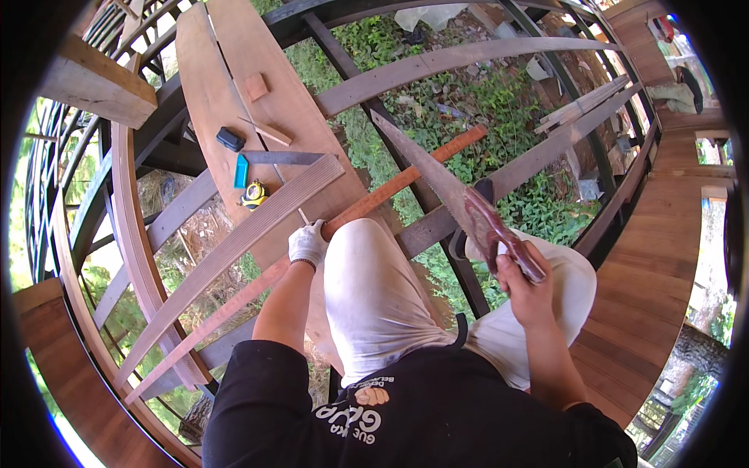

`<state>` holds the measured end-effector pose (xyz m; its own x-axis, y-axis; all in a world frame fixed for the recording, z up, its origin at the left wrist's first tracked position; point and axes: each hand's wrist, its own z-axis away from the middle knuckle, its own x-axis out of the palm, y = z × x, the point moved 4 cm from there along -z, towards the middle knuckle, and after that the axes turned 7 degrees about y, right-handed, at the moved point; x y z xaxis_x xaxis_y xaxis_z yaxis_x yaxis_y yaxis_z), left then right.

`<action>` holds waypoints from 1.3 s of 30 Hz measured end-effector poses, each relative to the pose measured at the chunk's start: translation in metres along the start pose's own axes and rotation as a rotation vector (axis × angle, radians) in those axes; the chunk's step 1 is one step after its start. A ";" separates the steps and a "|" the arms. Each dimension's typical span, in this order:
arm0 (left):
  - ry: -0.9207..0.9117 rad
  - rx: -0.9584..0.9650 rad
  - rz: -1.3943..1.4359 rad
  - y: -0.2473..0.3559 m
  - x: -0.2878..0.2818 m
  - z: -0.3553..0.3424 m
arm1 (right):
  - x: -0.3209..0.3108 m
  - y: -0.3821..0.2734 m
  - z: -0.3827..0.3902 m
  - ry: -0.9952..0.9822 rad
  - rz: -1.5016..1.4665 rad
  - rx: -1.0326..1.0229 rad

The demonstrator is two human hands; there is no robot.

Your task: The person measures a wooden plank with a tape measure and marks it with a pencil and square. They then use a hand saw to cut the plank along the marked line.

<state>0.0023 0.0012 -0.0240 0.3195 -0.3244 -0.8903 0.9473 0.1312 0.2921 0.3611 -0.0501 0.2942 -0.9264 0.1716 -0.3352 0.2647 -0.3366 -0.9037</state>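
My right hand (524,282) is closed round the reddish-brown handle of a handsaw (437,181). Its long blade slants up and left, crossing above a narrow reddish wooden strip (382,201). My left hand (308,244), in a white glove, grips that strip beside my left knee. A small pale sliver shows at its fingertips; I cannot make out what it is. Just beyond the glove lies a grooved board (242,249). A yellow-black tape measure (253,195), a try square with a turquoise handle (242,170) and a small black case (230,139) rest on wide planks (304,129).
Dark metal beams (460,273) form an open frame above green plants (484,97) and soil. Wooden decking (644,288) runs along the right. At upper left a thick timber post (101,82) juts in. Another person's leg (672,95) shows at far right.
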 end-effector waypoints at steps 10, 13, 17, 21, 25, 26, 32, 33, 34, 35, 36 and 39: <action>0.018 0.024 0.052 -0.002 0.000 -0.005 | 0.010 0.039 -0.047 -0.046 0.073 0.048; -0.004 0.008 0.076 -0.002 0.000 0.006 | 0.002 0.047 -0.050 -0.070 0.068 0.079; -0.021 0.019 0.054 -0.003 0.005 0.017 | -0.001 0.063 -0.051 -0.082 0.046 0.091; -0.029 -0.012 0.007 -0.011 0.012 0.017 | 0.006 0.084 -0.055 -0.123 0.030 0.111; -0.052 -0.011 -0.010 0.001 0.000 0.018 | 0.014 0.087 -0.063 -0.124 0.029 0.153; -0.058 -0.015 -0.018 0.003 -0.003 0.017 | 0.016 0.091 -0.066 -0.120 0.038 0.154; -0.054 -0.016 -0.061 0.002 0.004 0.015 | 0.027 0.109 -0.082 -0.126 0.161 0.056; -0.052 -0.015 -0.071 0.000 0.006 0.014 | 0.028 0.107 -0.082 -0.129 0.149 0.092; -0.061 -0.026 -0.074 0.001 0.006 0.014 | 0.030 0.102 -0.082 -0.131 0.138 0.130; -0.072 -0.036 -0.077 0.002 0.006 0.014 | 0.031 0.100 -0.081 -0.132 0.128 0.168; -0.083 -0.045 -0.079 0.003 0.006 0.013 | 0.032 0.100 -0.082 -0.130 0.134 0.152; -0.087 0.009 -0.054 0.004 0.008 0.011 | 0.026 0.101 -0.080 -0.127 0.164 0.083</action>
<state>0.0082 -0.0109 -0.0258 0.2683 -0.4110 -0.8712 0.9632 0.1028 0.2482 0.3847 -0.0058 0.1726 -0.9004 -0.0076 -0.4350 0.3965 -0.4260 -0.8132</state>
